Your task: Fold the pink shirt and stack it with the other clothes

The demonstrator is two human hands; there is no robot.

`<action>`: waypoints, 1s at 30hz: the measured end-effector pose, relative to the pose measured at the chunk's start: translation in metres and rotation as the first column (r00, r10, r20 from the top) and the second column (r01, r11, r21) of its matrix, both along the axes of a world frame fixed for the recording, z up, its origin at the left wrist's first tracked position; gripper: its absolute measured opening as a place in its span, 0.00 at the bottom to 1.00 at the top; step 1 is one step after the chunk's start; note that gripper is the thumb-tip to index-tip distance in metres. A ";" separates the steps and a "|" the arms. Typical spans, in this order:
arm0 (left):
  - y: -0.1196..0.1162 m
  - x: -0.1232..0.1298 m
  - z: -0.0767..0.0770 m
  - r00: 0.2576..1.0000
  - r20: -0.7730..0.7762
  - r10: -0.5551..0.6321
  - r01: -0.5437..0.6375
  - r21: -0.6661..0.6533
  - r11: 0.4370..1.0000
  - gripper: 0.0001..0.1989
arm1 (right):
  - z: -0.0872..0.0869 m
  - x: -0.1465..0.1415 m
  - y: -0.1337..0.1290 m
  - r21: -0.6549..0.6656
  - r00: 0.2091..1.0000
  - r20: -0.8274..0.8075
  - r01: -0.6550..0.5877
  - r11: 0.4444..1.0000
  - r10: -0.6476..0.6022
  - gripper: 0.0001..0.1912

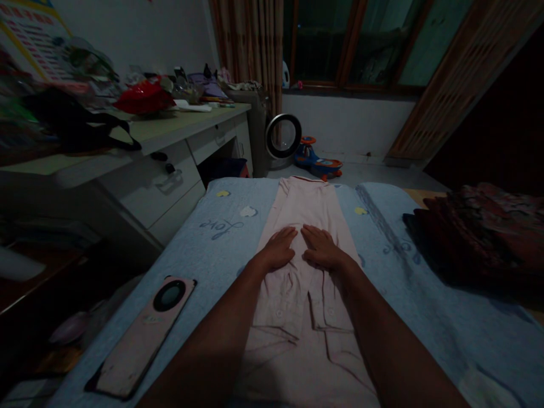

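Note:
A pale pink shirt (306, 207) lies face down on the blue bedspread (229, 255), its sides and sleeves folded inward into a long strip. Its collar edge is at the far end, and two buttoned cuffs lie side by side nearer to me. My left hand (279, 247) rests flat on the left half of the shirt, fingers stretched out. On the right half lies my right hand (322, 247), also flat, its fingertips close to those of the left. Neither hand grips the cloth. My forearms cover parts of the shirt's lower edges.
A phone (144, 337) in a pink case lies on the bed at left. Folded dark clothes (480, 238) are stacked at right. A cluttered desk (191, 122) stands at far left. Beyond the bed are a round-doored appliance (268, 127) and a blue ride-on toy (317, 161).

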State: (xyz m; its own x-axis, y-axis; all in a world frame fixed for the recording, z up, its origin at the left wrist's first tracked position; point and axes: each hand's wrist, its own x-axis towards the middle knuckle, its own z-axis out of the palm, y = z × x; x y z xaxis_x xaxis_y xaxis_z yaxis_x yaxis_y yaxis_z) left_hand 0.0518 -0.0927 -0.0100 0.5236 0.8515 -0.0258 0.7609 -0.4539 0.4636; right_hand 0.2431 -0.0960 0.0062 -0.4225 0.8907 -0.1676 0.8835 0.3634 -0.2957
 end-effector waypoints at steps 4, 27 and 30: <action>0.001 -0.001 0.001 1.000 0.005 -0.004 0.004 -0.031 1.000 0.37 | 0.002 -0.001 -0.003 -0.014 1.000 -0.005 -0.012 1.000 0.012 0.49; 0.002 -0.004 -0.005 0.987 0.160 0.023 -0.029 0.035 0.999 0.34 | -0.002 -0.003 -0.001 0.015 1.000 -0.016 0.021 1.000 -0.021 0.47; 0.000 -0.004 -0.003 0.990 0.139 0.012 -0.019 0.047 0.999 0.36 | 0.001 0.000 -0.001 -0.030 1.000 -0.007 0.004 1.000 -0.004 0.47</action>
